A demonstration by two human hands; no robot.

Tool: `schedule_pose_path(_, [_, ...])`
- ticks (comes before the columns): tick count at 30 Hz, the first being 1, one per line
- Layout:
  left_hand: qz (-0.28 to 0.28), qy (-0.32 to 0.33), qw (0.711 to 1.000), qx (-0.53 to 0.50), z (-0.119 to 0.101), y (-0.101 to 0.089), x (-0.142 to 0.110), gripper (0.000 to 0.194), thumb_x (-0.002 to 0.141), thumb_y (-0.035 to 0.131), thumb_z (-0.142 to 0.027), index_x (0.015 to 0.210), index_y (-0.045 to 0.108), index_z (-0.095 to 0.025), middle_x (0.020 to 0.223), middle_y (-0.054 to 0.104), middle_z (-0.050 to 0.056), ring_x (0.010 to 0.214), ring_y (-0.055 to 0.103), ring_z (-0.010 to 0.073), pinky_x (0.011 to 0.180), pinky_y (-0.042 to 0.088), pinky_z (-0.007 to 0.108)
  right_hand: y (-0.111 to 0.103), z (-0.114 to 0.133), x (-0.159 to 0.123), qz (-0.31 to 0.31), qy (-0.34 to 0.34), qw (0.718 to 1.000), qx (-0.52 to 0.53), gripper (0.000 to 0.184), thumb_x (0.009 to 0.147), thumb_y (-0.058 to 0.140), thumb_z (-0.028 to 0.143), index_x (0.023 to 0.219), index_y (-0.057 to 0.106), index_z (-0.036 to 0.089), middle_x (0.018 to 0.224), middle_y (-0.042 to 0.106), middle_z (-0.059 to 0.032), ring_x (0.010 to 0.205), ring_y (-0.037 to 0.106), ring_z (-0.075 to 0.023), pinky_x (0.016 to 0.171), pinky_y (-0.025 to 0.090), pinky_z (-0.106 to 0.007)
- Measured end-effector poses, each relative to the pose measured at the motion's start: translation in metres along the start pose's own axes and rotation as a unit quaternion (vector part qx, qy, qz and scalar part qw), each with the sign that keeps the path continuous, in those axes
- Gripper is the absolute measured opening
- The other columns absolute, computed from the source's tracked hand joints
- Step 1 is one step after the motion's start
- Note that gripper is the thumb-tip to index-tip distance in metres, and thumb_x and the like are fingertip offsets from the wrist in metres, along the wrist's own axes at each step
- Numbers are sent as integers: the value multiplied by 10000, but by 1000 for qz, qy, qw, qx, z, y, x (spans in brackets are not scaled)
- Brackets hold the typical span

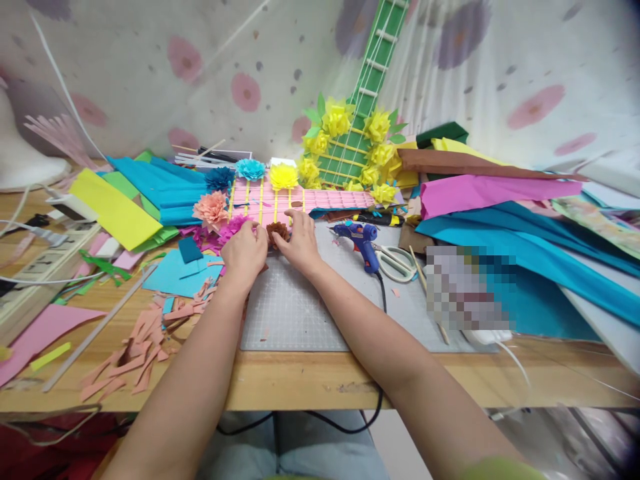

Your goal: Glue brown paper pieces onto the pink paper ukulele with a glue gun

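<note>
My left hand (245,251) and my right hand (301,241) meet at a small brown paper flower (277,231), fingers curled and pressed against it from either side. The flower sits at the near edge of a pink paper guitar body (320,199) crossed by yellow strips. Along that pink body lie a peach flower (211,209), a magenta flower (233,227), dark blue and light blue flowers (250,169) and a yellow flower (283,176). A green paper guitar (361,107) trimmed with yellow flowers leans behind it.
A grey cutting mat (295,313) lies under my wrists. A blue glue gun (364,241) and scissors (397,260) rest to the right. Peach paper scraps (145,340) litter the left; coloured paper sheets (500,193) pile right; a power strip (45,267) sits far left.
</note>
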State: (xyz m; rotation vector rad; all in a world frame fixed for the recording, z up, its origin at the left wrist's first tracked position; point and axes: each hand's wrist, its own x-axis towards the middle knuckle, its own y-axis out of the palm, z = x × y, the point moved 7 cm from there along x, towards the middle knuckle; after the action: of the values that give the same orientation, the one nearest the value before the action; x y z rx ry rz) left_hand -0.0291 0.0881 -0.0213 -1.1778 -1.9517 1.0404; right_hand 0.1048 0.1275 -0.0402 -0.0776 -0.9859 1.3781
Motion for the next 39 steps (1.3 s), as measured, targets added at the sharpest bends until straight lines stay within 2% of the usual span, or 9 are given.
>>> schedule_pose_path(6, [-110, -3, 990, -86, 2, -30, -5, 378, 882, 385, -304, 1222, 531, -224, 894, 714, 72, 977, 641, 269, 869, 445, 391, -4, 1, 0, -4, 7, 1000, 9, 398, 809, 581, 397, 1134, 505, 180, 1141, 569, -140, 1104, 485, -267, 973, 393, -433])
schedule_pose_path(11, [-278, 35, 932, -228, 17, -73, -12, 649, 867, 365, -152, 1452, 100, -251, 1093, 656, 31, 882, 628, 143, 813, 465, 283, -12, 9, 6, -3, -16, 1000, -19, 395, 828, 550, 367, 1172, 485, 183, 1161, 549, -133, 1131, 467, -259, 996, 375, -446])
schedule_pose_path(14, [-331, 36, 907, -258, 29, -83, -9, 634, 862, 355, -111, 1427, 105, -255, 1118, 608, 20, 832, 602, 115, 770, 467, 275, -33, 18, 15, -13, -49, 998, -25, 372, 830, 533, 318, 1179, 480, 198, 1149, 544, -119, 1129, 466, -258, 996, 375, -466])
schedule_pose_path(17, [-335, 60, 905, -257, 29, -77, -6, 541, 869, 377, -134, 1376, 204, -208, 1094, 599, 31, 812, 592, 110, 746, 473, 263, -76, 21, 26, -53, -68, 996, -18, 287, 862, 486, 327, 1123, 508, 209, 1051, 561, -96, 1017, 520, -237, 925, 424, -464])
schedule_pose_path(22, [-259, 178, 931, -185, -10, -45, -19, 227, 876, 443, -247, 1084, 488, -167, 987, 618, 54, 792, 586, 127, 826, 462, 280, -161, -10, 27, -147, -42, 988, -2, 319, 895, 405, 485, 969, 570, 222, 904, 584, -63, 845, 574, -196, 794, 470, -433])
schedule_pose_path(25, [-74, 302, 941, -135, -49, -6, -37, 148, 892, 444, -285, 909, 563, -198, 902, 637, 45, 820, 590, 144, 792, 448, 271, -184, -52, 8, -178, 32, 983, 12, 426, 869, 400, 590, 829, 583, 207, 781, 584, -44, 733, 566, -172, 730, 475, -384])
schedule_pose_path(29, [72, 338, 934, -91, -68, 37, -57, 163, 887, 487, -308, 812, 585, -202, 841, 643, 37, 822, 592, 164, 749, 430, 279, -171, -101, -26, -132, 119, 984, 12, 624, 855, 263, 699, 811, 619, 188, 782, 601, -71, 758, 571, -185, 735, 473, -374])
schedule_pose_path(34, [100, 279, 954, -56, -58, 66, -52, 145, 800, 622, -303, 892, 615, -190, 967, 615, 73, 971, 567, 226, 851, 429, 342, -139, -110, -44, -37, 118, 992, -5, 696, 830, 202, 749, 864, 615, 189, 882, 623, -101, 898, 571, -226, 829, 453, -405])
schedule_pose_path(39, [101, 214, 968, -87, -51, 73, -44, 181, 755, 659, -289, 895, 650, -175, 982, 571, 82, 1000, 555, 237, 913, 424, 362, -121, -106, -44, 23, 155, 986, -53, 551, 779, 483, 666, 930, 611, 151, 921, 622, -115, 904, 577, -252, 833, 445, -396])
